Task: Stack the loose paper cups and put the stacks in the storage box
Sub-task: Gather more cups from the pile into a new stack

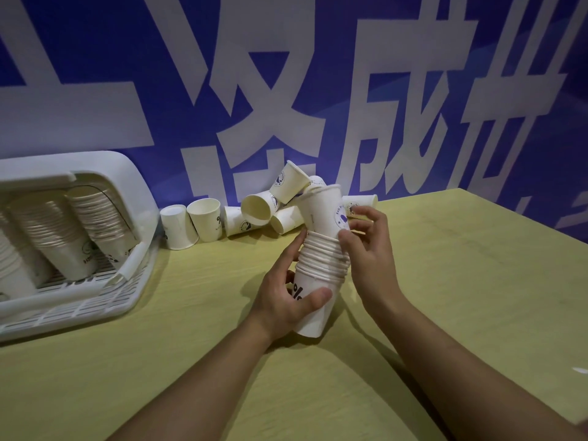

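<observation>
My left hand (286,300) grips the bottom of a stack of white paper cups (321,262) held above the table's middle. The top cup (323,211) stands partly out of the stack, and my right hand (366,246) holds it with thumb and fingers curled round its side. Several loose cups (254,211) lie and stand in a heap at the back of the table by the wall. The white storage box (105,173) stands at the left with three cup stacks (54,230) lying inside it.
The yellow-green table (445,281) runs out to a right edge near the blue wall banner (318,74). The box's slatted white floor (89,303) reaches toward the table's front left.
</observation>
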{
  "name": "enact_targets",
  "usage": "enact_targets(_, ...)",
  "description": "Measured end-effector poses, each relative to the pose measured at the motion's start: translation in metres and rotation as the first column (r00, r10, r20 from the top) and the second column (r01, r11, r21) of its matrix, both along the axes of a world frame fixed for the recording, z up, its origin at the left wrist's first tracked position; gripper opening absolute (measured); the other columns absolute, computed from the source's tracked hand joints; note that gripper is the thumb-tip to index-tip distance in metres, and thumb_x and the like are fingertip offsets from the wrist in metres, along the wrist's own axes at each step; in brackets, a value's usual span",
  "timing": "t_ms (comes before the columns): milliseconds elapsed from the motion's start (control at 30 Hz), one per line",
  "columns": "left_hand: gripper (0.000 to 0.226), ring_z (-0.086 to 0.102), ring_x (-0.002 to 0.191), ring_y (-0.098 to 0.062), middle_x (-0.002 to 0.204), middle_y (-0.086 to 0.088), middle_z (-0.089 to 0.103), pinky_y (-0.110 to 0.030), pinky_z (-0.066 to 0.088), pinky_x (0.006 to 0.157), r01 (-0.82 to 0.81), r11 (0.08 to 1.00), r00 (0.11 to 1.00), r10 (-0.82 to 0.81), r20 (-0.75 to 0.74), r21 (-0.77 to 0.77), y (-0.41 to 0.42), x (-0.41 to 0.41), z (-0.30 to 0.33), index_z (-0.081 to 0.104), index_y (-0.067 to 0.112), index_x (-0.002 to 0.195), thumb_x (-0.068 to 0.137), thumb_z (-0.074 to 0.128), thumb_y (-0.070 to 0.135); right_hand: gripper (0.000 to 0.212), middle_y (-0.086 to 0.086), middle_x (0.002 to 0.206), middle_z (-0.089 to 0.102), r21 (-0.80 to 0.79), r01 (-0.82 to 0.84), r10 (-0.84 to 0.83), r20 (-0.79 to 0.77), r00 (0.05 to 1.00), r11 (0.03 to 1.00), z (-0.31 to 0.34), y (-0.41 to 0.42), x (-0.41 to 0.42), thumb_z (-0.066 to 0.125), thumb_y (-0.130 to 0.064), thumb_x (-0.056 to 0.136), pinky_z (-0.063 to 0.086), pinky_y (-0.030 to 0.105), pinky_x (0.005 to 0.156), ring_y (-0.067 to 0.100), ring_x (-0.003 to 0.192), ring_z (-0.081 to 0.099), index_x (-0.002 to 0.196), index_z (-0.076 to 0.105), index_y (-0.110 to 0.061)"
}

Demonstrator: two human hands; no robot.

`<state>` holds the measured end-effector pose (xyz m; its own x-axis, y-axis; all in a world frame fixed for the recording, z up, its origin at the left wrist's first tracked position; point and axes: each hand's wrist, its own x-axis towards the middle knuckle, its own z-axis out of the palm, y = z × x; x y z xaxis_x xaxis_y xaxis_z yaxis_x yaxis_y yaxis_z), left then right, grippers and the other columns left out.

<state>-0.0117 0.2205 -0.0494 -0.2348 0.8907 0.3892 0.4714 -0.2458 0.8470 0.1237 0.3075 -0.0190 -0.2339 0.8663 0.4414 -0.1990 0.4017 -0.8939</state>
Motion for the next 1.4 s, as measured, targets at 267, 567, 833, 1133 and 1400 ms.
enact_targets(267,0.087,0.060,0.100,0.004,0.122,0.041,0.048,-0.017,0.054,0.075,-0.008,1.000,1.000,0.008,0.017,0.011,-0.001,0.001,-0.001,0.019,0.082,0.129,0.060,0.069,0.067,0.041,0.010,0.102,0.058,-0.004,-0.085,0.085,0.129,0.988,0.996,0.002,0.008,0.004,0.052,-0.038,0.082,0.052,0.029,0.079,0.011,0.091,0.060,0.123,0.051,-0.043)
enact_targets(567,0.098,0.057,0.114,0.002,0.132,0.020,0.049,-0.029,0.057,0.084,-0.133,0.988,0.987,0.125,0.104,0.073,-0.006,-0.002,-0.005,0.017,0.073,0.139,0.059,0.073,0.066,0.025,-0.013,0.123,0.057,0.157,-0.106,0.059,0.280,0.958,0.982,-0.017,0.011,0.004,0.060,-0.039,0.095,0.048,0.019,0.084,0.004,0.112,0.055,0.117,0.061,-0.049)
enact_targets(833,0.102,0.063,0.102,0.006,0.133,0.007,0.053,-0.025,0.060,0.078,-0.087,0.995,0.983,0.078,0.169,0.049,-0.007,-0.005,-0.008,0.022,0.063,0.146,0.059,0.075,0.062,0.023,-0.015,0.119,0.064,0.162,-0.125,0.063,0.341,0.938,0.979,-0.017,0.028,-0.002,0.054,-0.043,0.099,0.049,0.025,0.087,0.001,0.107,0.058,0.119,0.066,-0.039)
enact_targets(1133,0.093,0.066,0.099,-0.001,0.133,0.003,0.053,-0.019,0.056,0.071,-0.090,0.994,0.964,0.071,0.256,0.064,0.000,-0.009,-0.008,0.032,0.067,0.136,0.055,0.077,0.058,0.031,0.001,0.134,0.058,0.477,0.179,-0.495,0.699,0.516,0.860,-0.001,0.155,-0.007,0.063,-0.033,0.097,0.042,0.038,0.102,0.024,0.120,0.048,0.127,0.066,-0.024)
enact_targets(1400,0.091,0.065,0.105,-0.004,0.132,0.008,0.055,-0.023,0.056,0.079,-0.063,0.997,0.958,0.046,0.284,0.051,0.013,-0.017,-0.015,0.033,0.075,0.131,0.056,0.079,0.056,0.053,0.002,0.142,0.054,0.596,-0.014,-0.588,0.796,0.147,0.803,-0.007,0.225,-0.022,0.067,-0.043,0.091,0.033,0.050,0.107,0.028,0.131,0.045,0.139,0.051,-0.024)
